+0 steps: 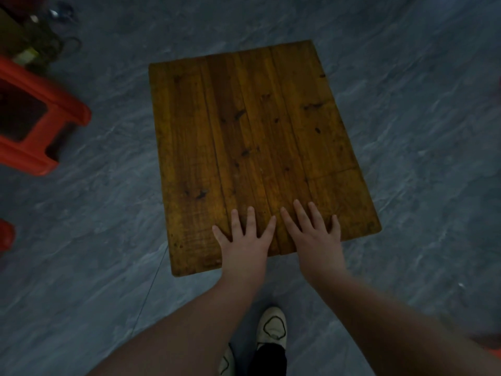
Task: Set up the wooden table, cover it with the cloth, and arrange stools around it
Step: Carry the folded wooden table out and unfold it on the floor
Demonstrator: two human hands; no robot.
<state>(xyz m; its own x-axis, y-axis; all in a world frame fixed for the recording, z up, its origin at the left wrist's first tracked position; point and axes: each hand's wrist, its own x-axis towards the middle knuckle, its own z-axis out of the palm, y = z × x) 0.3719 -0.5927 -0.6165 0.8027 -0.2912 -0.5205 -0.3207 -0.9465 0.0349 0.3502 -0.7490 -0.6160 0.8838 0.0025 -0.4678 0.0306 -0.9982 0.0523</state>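
- Red plastic stool (pixel 40 115) at left edge of frame, on the grey floor (pixel 420 131), well apart from the bench. Sliver of a second red stool (pixel 6 234) lower left, mostly cut off.
- Dark clutter (pixel 35 36) in upper-left corner, too dim to identify.
- Wooden bench (pixel 257 137) centre frame, plank top up, bare. Long axis runs near-to-far from the person, tilted slightly toward upper left of frame. Legs not visible from this view, so can't confirm how it stands.
- Left hand (pixel 244 240) flat on the near edge of the top, fingers straight and spread, gripping nothing.
- Right hand (pixel 315 234) just beside it, same edge, also flat with fingers spread, nothing held. The two hands are near or touching at the index fingers.
- Both hands sit centre-right of the near short edge; the bench lies straight ahead of them, and neither hand is clearly nearer.
- Shoes (pixel 272 328) bottom centre, directly behind that edge.
- Judgement: bench placement about done or getting a last nudge along the long axis. No cloth in view; stools not arranged yet.
- Nearest stool lies to the left, so the left hand is better placed for it.
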